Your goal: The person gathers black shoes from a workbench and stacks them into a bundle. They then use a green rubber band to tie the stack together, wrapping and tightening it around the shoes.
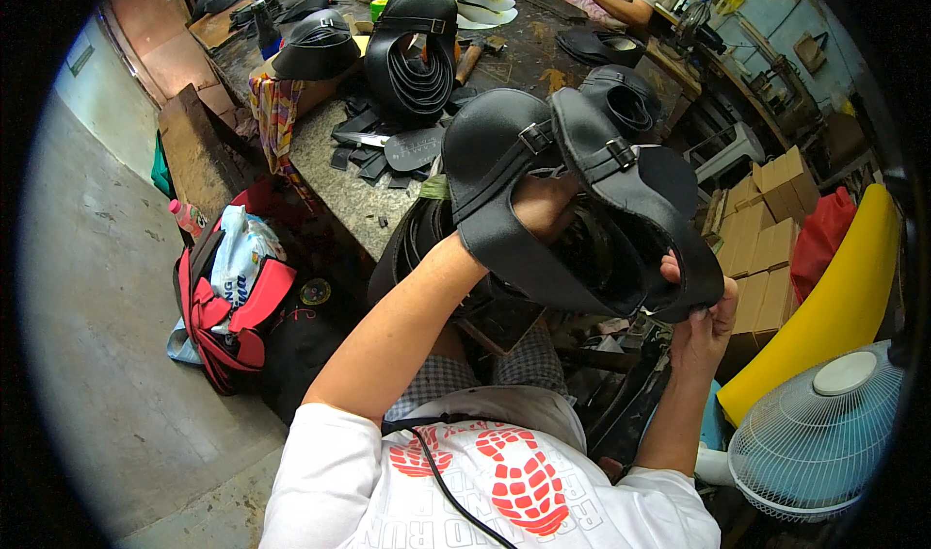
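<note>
The right hand (pixel 706 308) is pinching the black uppers (pixel 582 144) at a lower band; the left hand (pixel 545 208) is reaching among them, grip hidden. They are hanging by the surface's (pixel 361 202) near edge, seemingly light, flexible, best held by the bands.

One bare left hand (pixel 546 205), one bare right hand (pixel 706 326); two silver-coloured metal buckles (pixel 534 140) on held black leather pieces (pixel 485 195); one white wire-caged electric fan (pixel 810 437); one long curved yellow object (pixel 824 302); one pink-capped bottle (pixel 193 221); at least four brown cardboard boxes (pixel 754 248), though overlap obscures the total.
</note>
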Tool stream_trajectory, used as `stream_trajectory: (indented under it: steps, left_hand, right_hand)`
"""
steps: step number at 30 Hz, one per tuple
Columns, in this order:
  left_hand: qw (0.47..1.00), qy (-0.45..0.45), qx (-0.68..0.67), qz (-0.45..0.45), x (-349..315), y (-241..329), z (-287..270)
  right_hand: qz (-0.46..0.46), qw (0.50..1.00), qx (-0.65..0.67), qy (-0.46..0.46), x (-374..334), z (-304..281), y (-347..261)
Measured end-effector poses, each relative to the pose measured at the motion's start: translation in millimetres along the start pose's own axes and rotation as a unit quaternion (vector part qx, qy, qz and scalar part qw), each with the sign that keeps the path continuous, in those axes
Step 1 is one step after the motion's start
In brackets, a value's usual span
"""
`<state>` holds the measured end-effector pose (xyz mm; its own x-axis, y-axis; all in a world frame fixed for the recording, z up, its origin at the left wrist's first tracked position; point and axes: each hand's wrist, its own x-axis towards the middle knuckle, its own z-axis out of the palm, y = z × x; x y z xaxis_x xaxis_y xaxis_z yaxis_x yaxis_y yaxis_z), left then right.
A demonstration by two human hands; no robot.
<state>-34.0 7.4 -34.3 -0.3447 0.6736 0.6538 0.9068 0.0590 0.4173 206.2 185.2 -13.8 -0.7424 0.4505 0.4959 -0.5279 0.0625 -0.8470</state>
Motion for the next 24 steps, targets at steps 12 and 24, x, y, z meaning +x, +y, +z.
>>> stream_trajectory:
  steps: [12, 24]
  left_hand:
    - [0.999, -0.039, -0.008, 0.02, -0.7, -5.2, 0.8]
    - [0.99, 0.053, 0.033, 0.124, -1.1, 3.2, -8.4]
  right_hand:
    - [-0.033, 0.999, -0.034, -0.025, -0.8, 4.7, -1.4]
    - [-0.165, 0.969, -0.159, -0.095, 15.3, 21.4, -14.4]
